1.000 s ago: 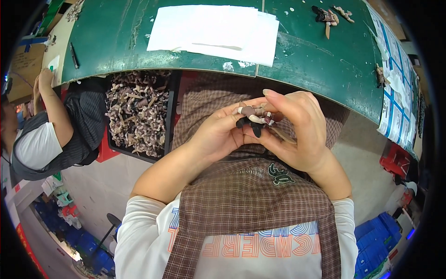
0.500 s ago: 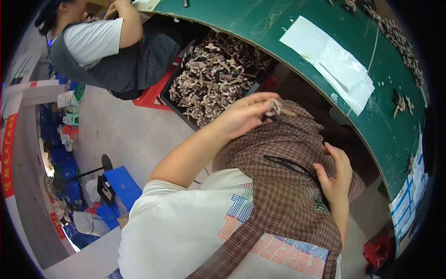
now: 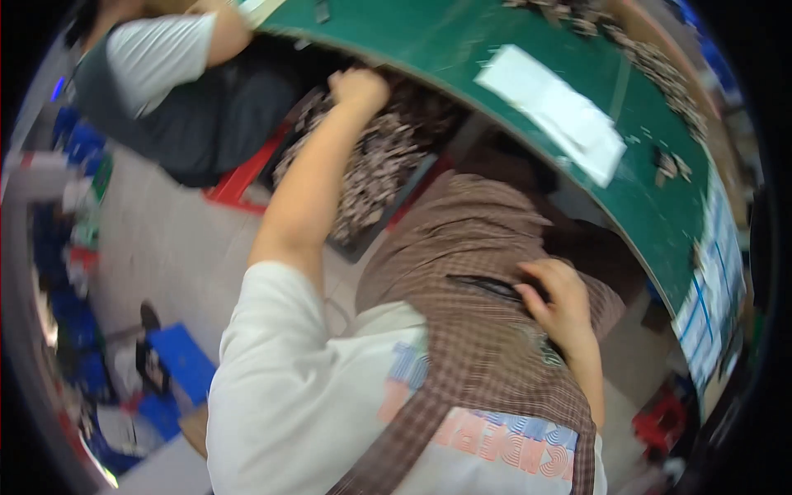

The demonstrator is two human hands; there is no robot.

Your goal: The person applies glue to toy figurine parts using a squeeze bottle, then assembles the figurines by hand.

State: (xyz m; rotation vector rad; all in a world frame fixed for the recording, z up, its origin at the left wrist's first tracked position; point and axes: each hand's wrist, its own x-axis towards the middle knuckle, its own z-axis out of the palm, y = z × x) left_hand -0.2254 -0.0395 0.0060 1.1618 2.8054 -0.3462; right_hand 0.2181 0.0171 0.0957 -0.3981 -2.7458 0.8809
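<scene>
Left hand (image 3: 358,87) reaches into tray (image 3: 388,216) of brown parts (image 3: 375,165).

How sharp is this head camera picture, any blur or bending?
Head view: motion blur softens the whole frame, worst on the left hand over the crate of small dark parts; the fisheye bends the green table edge into an arc; black corners ring the picture; lighting even, no harsh glare.

Small-parts workshop, green workbench (image 3: 495,33), bin of dark parts (image 3: 388,157), co-worker (image 3: 165,58) seated alongside
</scene>
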